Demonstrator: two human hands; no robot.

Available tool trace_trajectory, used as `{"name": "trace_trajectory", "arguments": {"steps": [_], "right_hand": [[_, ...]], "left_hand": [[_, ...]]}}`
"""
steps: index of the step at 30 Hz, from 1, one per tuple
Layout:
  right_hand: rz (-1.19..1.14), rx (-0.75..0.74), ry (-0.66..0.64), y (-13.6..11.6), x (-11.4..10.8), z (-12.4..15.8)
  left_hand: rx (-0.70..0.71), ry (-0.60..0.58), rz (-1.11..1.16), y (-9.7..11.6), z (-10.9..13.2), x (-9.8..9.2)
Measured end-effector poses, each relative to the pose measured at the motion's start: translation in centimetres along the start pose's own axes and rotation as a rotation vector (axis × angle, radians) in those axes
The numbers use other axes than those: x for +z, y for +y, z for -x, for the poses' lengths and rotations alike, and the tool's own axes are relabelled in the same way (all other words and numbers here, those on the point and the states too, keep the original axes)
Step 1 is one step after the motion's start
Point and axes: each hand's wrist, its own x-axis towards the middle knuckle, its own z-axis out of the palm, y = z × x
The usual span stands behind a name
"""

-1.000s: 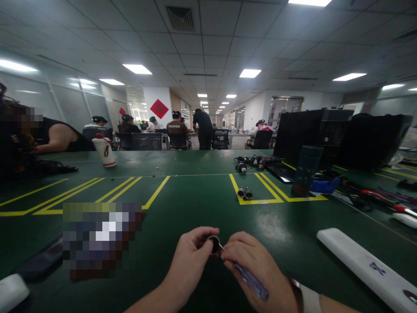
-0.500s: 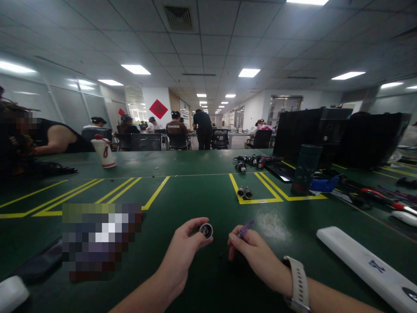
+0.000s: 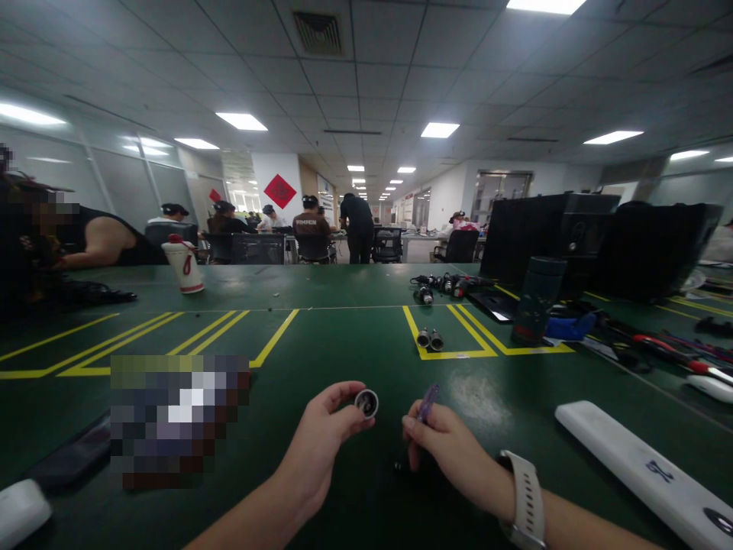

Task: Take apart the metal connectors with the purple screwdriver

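The round metal part (image 3: pixel 366 404) is above the green table (image 3: pixel 355 340), in the left hand (image 3: pixel 321 435), its open mouth turned toward the camera and dark inner detail showing within; the left thumb and fingers pinch it at the outer wall, near the rim; the right hand (image 3: pixel 438 431), beside it and apart from it, has thumb and fingers closed round a purple-handled tool (image 3: pixel 428 402), whose handle points up while the rest is mostly hidden or too dark to make out; a small dark item (image 3: pixel 398 465) shows just beside the right fingers, and I cannot tell whether it is held or lying free; the part looks like stiff metal, probably light enough for a fingertip pinch, with a smooth wall that may turn or slip if the pinch loosens; the best hold seems to be on opposite sides of that wall, keeping fingertips out of the mouth, as whatever sits inside may be more delicate than the shell; the tool handle appears to be hard, clear plastic, light and perhaps slick, best gripped along its length; two similar metal parts (image 3: pixel 430 338) stand side by side within the yellow tape (image 3: pixel 466 354), near the far edge of the working area
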Motion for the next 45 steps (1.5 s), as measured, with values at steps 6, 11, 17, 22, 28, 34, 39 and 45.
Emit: {"name": "trace_trajectory", "arguments": {"steps": [6,11,17,22,28,34,39,45], "right_hand": [[-0.480,0.019,-0.013,-0.7,0.1,0.4],[-0.335,-0.249,0.060,-1.7,-0.2,1.4],[0.209,-0.498,0.086,-1.7,0.2,2.4],[0.312,-0.598,0.084,-1.8,0.5,2.6],[0.352,-0.624,0.082,-1.6,0.6,2.6],[0.430,-0.690,0.047,-1.8,0.7,2.6],[0.470,-0.707,0.066,-1.7,0.8,2.6],[0.544,-0.758,0.044,-1.6,0.8,2.7]], "left_hand": [[-0.022,0.010,-0.006,-0.1,-0.2,0.0],[-0.046,-0.022,-0.121,0.3,0.4,0.4],[0.040,-0.071,-0.168,0.2,1.0,0.9],[0.079,-0.073,-0.165,0.1,1.2,1.4],[0.104,-0.058,-0.185,0.1,1.2,1.4],[0.145,-0.057,-0.232,-0.4,0.9,1.2],[0.139,-0.054,-0.224,-0.3,1.0,1.3],[0.158,-0.055,-0.246,-0.4,0.8,1.2]]}}
